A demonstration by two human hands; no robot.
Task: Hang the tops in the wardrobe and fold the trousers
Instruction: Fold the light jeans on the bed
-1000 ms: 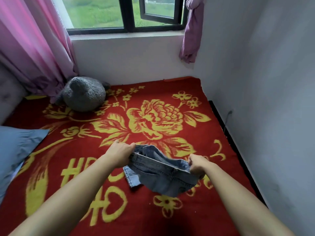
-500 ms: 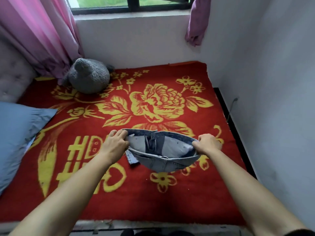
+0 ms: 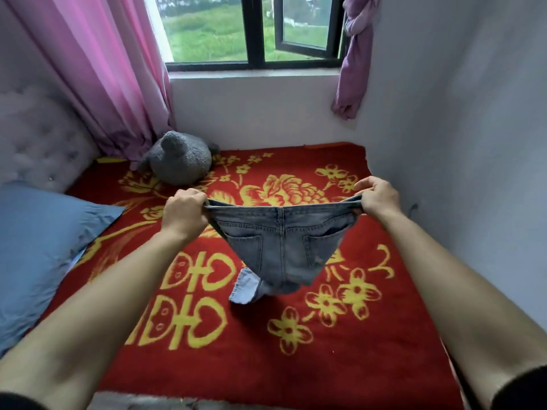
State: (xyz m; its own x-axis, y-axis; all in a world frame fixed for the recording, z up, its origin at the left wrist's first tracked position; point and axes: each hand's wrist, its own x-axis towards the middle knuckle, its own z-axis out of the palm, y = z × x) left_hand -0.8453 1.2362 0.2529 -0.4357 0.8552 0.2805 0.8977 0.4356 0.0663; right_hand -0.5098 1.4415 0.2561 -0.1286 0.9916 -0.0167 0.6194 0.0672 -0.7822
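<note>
Since half a second ago both hands have risen and drawn apart. The faded blue denim trousers, which then sagged open low over the bed, now hang with the waistband pulled taut in a straight line. The left hand is clenched round one end of the waistband and the right hand round the other, fingers curled over the denim. The seat faces the person with both back pockets showing. The garment hangs above the middle of the red woven blanket with yellow flowers, a little nearer its right edge than its left. The legs bunch beneath, and one pale hem seems to touch the blanket. A grey plush toy sits at the blanket's far left corner below the pink curtain, and a blue pillow lies along the left edge, both well apart from the trousers. The step in hand looks like the start of the trouser fold, with the garment being shaken out and squared. Next, I judge, the two waistband ends should come together so leg lies on leg, or the trousers should be laid flat on the blanket's middle. Either way the crumpled legs must fall free first, or the fold will trap creases.
</note>
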